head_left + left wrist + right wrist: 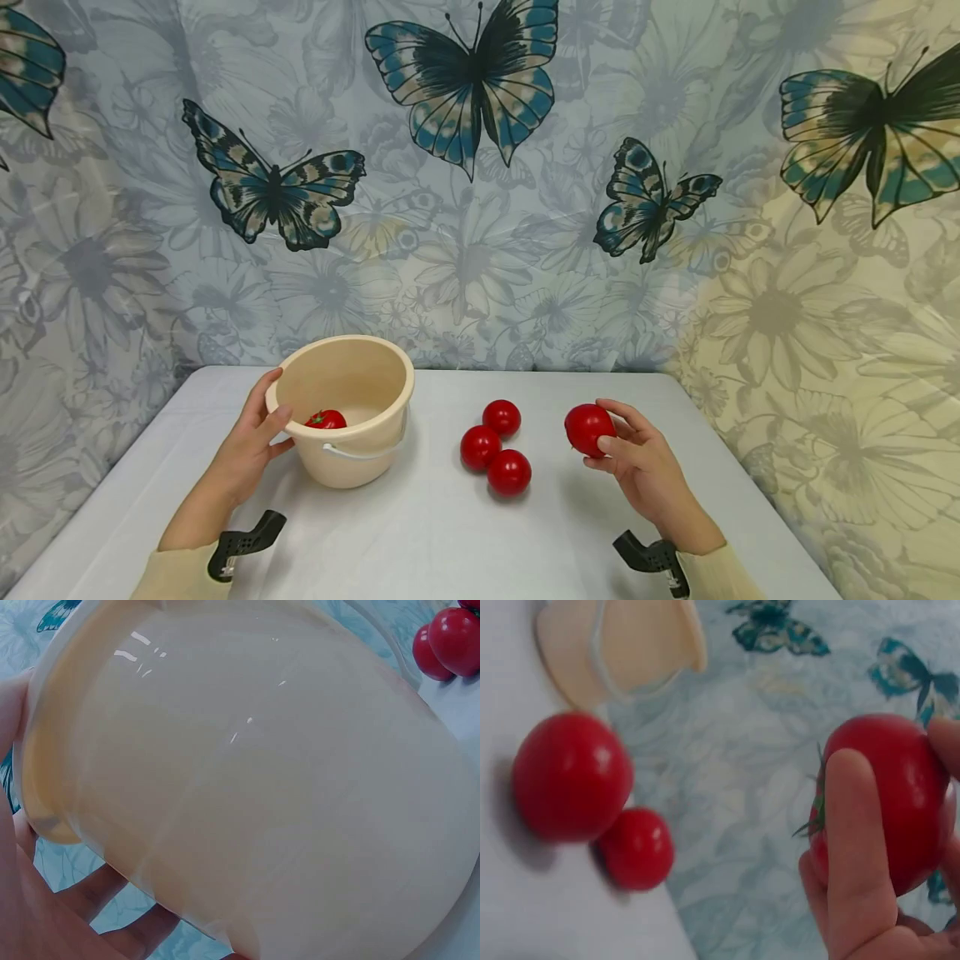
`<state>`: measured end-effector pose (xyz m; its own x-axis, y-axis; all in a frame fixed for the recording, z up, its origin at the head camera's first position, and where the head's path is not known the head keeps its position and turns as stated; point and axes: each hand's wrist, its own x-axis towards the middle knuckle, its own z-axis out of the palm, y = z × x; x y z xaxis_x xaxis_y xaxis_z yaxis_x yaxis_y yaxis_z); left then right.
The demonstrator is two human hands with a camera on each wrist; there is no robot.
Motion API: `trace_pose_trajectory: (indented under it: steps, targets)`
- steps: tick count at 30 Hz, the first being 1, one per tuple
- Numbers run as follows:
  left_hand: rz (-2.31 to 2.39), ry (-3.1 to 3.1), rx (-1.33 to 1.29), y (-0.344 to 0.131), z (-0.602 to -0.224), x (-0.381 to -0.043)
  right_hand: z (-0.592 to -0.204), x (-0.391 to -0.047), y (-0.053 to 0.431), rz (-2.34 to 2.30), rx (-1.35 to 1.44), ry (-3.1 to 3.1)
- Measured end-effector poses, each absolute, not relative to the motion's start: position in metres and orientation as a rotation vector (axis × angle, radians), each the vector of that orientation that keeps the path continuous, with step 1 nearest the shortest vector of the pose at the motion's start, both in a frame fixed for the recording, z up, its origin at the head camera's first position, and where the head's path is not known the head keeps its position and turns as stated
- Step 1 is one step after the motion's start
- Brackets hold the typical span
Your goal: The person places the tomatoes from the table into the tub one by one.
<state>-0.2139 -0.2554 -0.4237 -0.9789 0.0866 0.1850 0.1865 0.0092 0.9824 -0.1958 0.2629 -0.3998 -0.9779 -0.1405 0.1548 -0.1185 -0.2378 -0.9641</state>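
Observation:
My left hand [251,437] grips the rim of a cream plastic bucket [352,462], its thumb over the near left edge and its fingers along the outside. The bucket leans slightly, and a tomato [327,419] with a green calyx lies inside it. On the right, my right hand [645,467] holds another red tomato [589,429] above the table between thumb and fingers. In the right wrist view, green sepals show on the left side of this held tomato [915,802].
Three red tomatoes sit grouped mid-table: a back one [502,418], a left one [480,447] and a front one [509,473]. A white handle [363,454] hangs down the bucket's front. Behind the white-covered table [420,550] hangs a butterfly-patterned cloth [480,275].

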Motion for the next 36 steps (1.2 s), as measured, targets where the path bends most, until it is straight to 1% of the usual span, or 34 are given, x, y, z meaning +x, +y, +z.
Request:
trace_pose_trajectory:
  steps: [4, 9, 17, 28, 36]
  targets:
    - [-2.083, -2.203, -0.317, -0.256, -0.424, -0.213, -0.38, -0.2, 0.25, -2.43, -0.33, 1.94]
    - [-1.861, -2.21, -0.394, -0.255, -0.427, -0.212, -0.357, -0.205, 0.233, -2.419, -0.34, 1.941]
    - [-1.68, -2.137, -0.501, -0.253, -0.432, -0.213, -0.329, -0.213, 0.209, -2.403, -0.438, 1.905]
    - [-1.771, -2.113, -0.519, -0.255, -0.435, -0.216, -0.294, -0.23, 0.161, -2.327, -0.566, 1.89]
    - [-1.803, -2.104, -0.512, -0.254, -0.435, -0.216, -0.278, -0.244, 0.119, -2.306, -0.607, 1.857]
